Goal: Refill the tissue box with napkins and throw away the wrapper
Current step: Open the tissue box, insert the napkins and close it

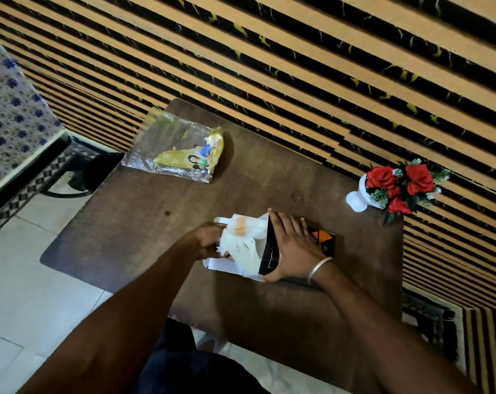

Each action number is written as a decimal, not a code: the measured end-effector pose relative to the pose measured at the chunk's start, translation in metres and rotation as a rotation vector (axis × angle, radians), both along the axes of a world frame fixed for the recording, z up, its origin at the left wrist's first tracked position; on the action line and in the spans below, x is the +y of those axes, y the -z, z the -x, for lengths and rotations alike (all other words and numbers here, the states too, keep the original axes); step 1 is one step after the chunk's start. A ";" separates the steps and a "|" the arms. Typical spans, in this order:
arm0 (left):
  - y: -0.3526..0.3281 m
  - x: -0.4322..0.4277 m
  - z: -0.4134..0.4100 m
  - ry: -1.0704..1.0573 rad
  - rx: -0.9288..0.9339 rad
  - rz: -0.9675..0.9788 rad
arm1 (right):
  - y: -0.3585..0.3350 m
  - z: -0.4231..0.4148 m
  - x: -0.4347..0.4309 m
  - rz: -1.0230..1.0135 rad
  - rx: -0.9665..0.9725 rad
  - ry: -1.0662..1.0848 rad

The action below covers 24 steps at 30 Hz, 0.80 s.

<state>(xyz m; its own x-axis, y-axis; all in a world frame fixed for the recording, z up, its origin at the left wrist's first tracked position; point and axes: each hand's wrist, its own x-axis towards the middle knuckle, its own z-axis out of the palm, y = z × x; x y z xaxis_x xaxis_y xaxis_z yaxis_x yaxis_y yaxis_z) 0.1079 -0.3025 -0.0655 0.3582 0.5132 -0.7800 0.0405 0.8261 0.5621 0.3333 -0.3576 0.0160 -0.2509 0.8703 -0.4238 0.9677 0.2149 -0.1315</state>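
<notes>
A black tissue box [323,237] with an orange pattern lies on its side on the dark wooden table [144,223], its white end flaps [226,265] open toward the left. My right hand [292,245] lies flat on the box and grips its open end. My left hand [209,240] is closed on a stack of white napkins [242,240] whose right end sits in the box's mouth. The clear and yellow plastic wrapper [175,149] lies flat and empty at the table's far left corner.
A white vase with red artificial roses [394,186] stands at the table's far right edge. A striped black and tan wall runs behind the table. Pale floor tiles [27,280] lie to the left, with a patterned cloth at the far left.
</notes>
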 end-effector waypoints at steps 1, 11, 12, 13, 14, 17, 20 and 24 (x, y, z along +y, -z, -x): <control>0.000 -0.003 -0.005 -0.006 0.001 0.009 | 0.002 0.000 0.000 0.000 -0.010 -0.001; 0.003 -0.029 -0.048 0.016 -0.042 -0.088 | 0.004 -0.009 -0.001 0.039 -0.019 0.041; 0.003 -0.029 -0.051 0.043 -0.033 -0.108 | 0.005 -0.008 -0.002 0.042 -0.017 0.038; 0.002 -0.028 -0.054 0.075 -0.020 -0.137 | 0.004 -0.008 -0.003 0.040 -0.013 0.041; 0.000 -0.028 -0.057 0.109 -0.004 -0.166 | 0.004 -0.008 -0.003 0.037 -0.008 0.046; -0.003 -0.027 -0.064 0.259 0.049 -0.286 | 0.005 -0.008 -0.004 0.037 -0.010 0.040; -0.001 -0.026 -0.072 0.392 0.107 -0.407 | 0.005 -0.006 -0.005 0.028 0.005 0.021; 0.001 -0.030 -0.087 0.504 0.134 -0.603 | 0.005 -0.003 -0.006 0.039 0.026 0.011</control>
